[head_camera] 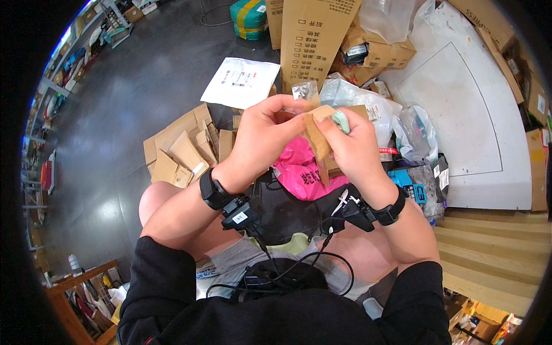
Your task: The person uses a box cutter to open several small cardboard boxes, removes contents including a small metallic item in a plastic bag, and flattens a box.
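Both hands are raised in front of me above the floor. Between them runs a crumpled strip of brown tape or kraft paper [318,136], pinched by the thumbs and fingers of my left hand [265,133] and my right hand [355,140]. A small clear plastic bag [305,90] with something dark inside pokes up beyond my left fingertips; whether they hold it cannot be told. A pale green, loop-shaped plastic piece [342,121] is tucked in my right hand, partly hidden by the thumb. Below the hands lies a pink plastic mailer bag [297,168] bearing writing.
Flattened cardboard [181,146] is heaped on the left. A white mailer [241,82] lies ahead, beside a tall carton [317,39]. Clear-wrapped parcels [358,99] crowd the right, near a white panel [457,116] and wooden steps [487,254]. Black cables [319,254] cross my lap.
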Tool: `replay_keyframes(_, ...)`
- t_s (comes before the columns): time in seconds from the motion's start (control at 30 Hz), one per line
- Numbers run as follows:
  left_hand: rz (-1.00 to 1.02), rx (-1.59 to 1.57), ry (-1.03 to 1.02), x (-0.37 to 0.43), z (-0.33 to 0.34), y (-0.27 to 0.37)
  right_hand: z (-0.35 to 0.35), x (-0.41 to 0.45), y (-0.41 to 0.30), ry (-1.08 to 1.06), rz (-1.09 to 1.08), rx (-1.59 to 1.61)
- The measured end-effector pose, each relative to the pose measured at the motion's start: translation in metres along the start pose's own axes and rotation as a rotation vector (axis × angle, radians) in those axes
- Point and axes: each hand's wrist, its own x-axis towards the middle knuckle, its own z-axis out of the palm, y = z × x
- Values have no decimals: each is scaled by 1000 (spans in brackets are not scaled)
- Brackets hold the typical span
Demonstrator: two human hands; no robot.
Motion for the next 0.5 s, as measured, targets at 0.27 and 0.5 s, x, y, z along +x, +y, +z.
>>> replay_keyframes(0.27,53,-18,45,-1,-2,-4,3,4,4,21,-43,-55)
replay_keyframes(0.5,38,-16,25,-2,0,-2,1,3,-2,11,3,-112)
